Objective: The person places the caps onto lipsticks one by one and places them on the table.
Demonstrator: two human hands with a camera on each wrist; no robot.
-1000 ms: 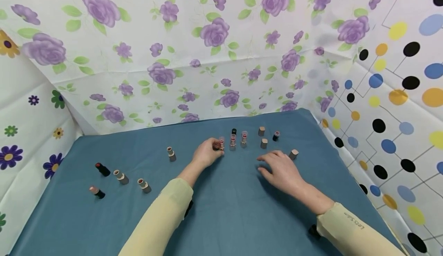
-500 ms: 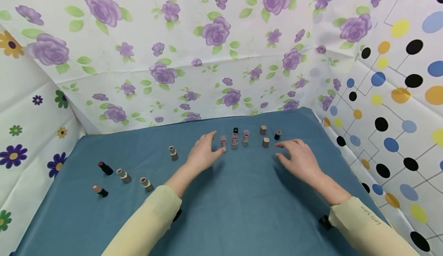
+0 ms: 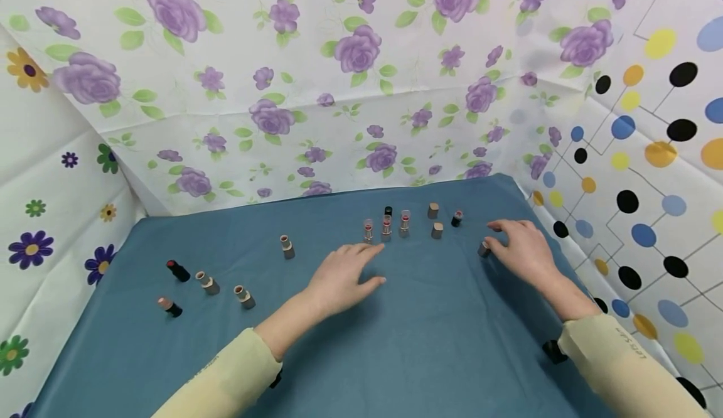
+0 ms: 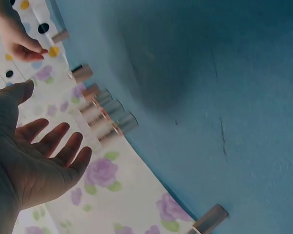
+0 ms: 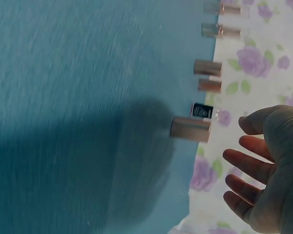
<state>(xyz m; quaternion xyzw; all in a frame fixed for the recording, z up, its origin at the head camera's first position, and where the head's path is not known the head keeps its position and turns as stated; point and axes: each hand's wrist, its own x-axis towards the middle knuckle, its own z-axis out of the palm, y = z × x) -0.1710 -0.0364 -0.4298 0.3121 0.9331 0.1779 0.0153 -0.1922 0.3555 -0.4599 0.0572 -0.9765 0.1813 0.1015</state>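
My left hand (image 3: 341, 278), fingers spread with nothing in them, hovers over the cloth just in front of three clear-capped lipsticks (image 3: 386, 228). These stand upright in a row, also seen in the left wrist view as clear-and-pink tubes (image 4: 103, 116). At the right, my right hand (image 3: 525, 251) is beside a small taupe lipstick tube (image 3: 484, 250), thumb overlapping its edge in the head view. From the right wrist, a gap shows between the fingers and this tube (image 5: 190, 129). Behind it stands a black lipstick (image 3: 457, 219), left of the right hand.
Two taupe blocky tubes (image 3: 433, 210) and a black tube (image 3: 388, 211) stand near the back edge. Toward the left are several uncapped lipsticks: taupe ones (image 3: 287, 247) and black-based ones (image 3: 178, 271). Blue cloth (image 3: 395, 342) covers the table; patterned sheets hang around it.
My left hand has let go of the leftmost clear lipstick and drawn back toward me. My right hand has moved right, to the taupe tube at the far right.
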